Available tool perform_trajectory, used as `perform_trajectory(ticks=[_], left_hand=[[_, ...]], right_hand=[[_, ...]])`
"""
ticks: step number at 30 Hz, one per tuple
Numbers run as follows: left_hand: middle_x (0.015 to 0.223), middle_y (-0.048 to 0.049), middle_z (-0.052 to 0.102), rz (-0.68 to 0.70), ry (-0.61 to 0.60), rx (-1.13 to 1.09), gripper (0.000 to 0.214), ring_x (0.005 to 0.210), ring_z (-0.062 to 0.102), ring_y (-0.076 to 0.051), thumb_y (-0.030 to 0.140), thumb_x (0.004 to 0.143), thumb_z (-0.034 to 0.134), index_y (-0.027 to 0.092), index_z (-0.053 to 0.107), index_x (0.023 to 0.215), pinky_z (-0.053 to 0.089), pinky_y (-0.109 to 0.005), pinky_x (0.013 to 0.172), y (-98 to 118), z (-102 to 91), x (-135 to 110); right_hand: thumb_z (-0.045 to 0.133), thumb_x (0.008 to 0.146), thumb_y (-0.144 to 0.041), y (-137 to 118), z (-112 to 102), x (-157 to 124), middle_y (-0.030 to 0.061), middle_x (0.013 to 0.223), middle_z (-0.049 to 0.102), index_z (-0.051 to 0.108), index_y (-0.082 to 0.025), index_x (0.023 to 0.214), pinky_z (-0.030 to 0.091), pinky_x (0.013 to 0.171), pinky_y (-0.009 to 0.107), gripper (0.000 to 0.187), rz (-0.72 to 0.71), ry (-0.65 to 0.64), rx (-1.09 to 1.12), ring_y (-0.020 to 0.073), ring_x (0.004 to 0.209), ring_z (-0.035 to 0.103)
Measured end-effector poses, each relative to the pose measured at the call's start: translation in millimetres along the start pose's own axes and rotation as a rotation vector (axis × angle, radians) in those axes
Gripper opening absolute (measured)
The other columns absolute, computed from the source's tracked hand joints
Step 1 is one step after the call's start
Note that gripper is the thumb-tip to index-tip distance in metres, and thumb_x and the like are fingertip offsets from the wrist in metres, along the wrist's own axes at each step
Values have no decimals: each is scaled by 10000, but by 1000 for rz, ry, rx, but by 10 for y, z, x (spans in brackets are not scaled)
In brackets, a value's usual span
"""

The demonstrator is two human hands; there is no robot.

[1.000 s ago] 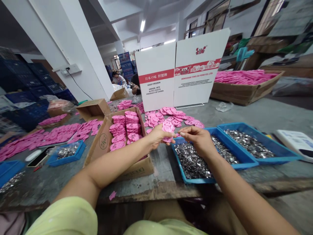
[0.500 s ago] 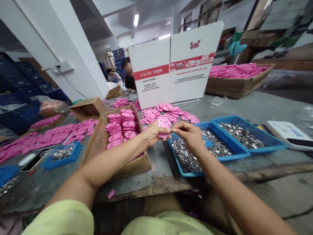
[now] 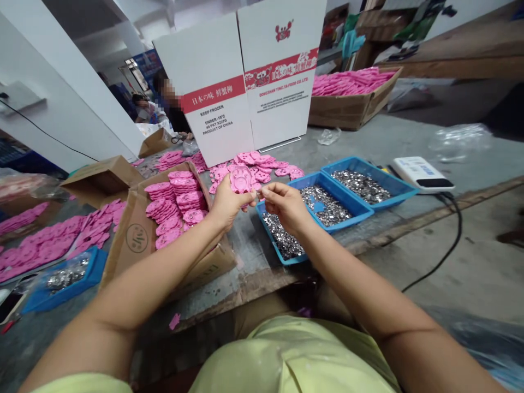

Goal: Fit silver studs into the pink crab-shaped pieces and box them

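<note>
A flat pink piece with a raised pattern (image 3: 240,179) is held up in my left hand (image 3: 227,204), with the thumb across its lower edge. My right hand (image 3: 285,204) pinches at the right edge of that piece; a tiny shiny bit seems to show at the fingertips, too small to name. Below the right hand stands a blue tray (image 3: 291,261) of small shiny metal parts. To the left of my left hand, a cardboard box (image 3: 118,248) holds stacks of similar pink pieces (image 3: 189,197). More loose pink pieces (image 3: 262,164) lie behind my hands.
A white printed carton panel (image 3: 213,98) stands upright at the back. Another blue tray of metal parts (image 3: 393,199) and a white scale-like device (image 3: 421,172) are at the right. A small blue tray (image 3: 92,275) sits at the left. Another person (image 3: 174,103) is behind the panel.
The view has swung right and down, so things appear shifted left. Both hands stay together at the pink piece, in much the same pose.
</note>
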State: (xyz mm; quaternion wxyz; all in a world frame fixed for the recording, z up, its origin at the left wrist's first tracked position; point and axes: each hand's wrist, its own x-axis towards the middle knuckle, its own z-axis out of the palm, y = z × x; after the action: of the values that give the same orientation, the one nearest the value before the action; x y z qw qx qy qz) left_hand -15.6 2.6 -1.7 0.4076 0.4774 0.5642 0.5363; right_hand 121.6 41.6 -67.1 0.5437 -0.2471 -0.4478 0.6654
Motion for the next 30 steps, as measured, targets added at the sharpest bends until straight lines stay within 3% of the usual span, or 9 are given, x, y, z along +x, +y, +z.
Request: perform_trajectory(ticks=[4,11,15,22,26,30], left_hand=[[737,42,669,16,27,46,611,536,627,-124,121,596,811,177,513,1126,385,-207,474,-11,13,3],[683,44,651,22,2,14,555,515,620,-132,135,584,850,194,502,1013,374,-206,451,-12,15,-4],[726,22,685,21,-62,-49,561,535,649,-142,199,571,879,194,511,994,397,-212,451,-3,8,-16],[772,-35,735,3,-44,-107,505,528,661,-154,234,585,850,175,540,980,400,-214,418,-3,-20,15],[751,-32,732,-14,-38,-111,522,529,660,-154,230,574,851,180,532,986,394,-207,413,0,-19,20],[758,-45,745,2,-53,-82,500,532,659,-159,247,595,838,180,532,985,404,-215,418,0,-8,0]], right_hand=[[940,623,-576,12,1,-3,-18,694,654,681,-194,731,301,488,246,474,-24,-15,13,52,495,401],[975,583,-506,37,26,11,-46,611,601,670,-197,707,296,492,245,452,-124,-16,-51,63,514,404],[983,580,-527,15,-1,16,-67,541,556,675,-194,697,317,487,236,468,-72,-20,26,57,479,406],[986,592,-403,-159,-124,-2,8,761,768,642,-194,682,373,446,227,413,-3,-91,159,39,454,428],[961,636,-357,-189,-149,-8,-4,725,743,637,-190,696,365,440,220,369,5,-100,151,31,444,410],[993,605,-436,-149,-142,-16,-30,681,693,688,-173,758,314,420,208,432,51,-106,148,15,419,381]])
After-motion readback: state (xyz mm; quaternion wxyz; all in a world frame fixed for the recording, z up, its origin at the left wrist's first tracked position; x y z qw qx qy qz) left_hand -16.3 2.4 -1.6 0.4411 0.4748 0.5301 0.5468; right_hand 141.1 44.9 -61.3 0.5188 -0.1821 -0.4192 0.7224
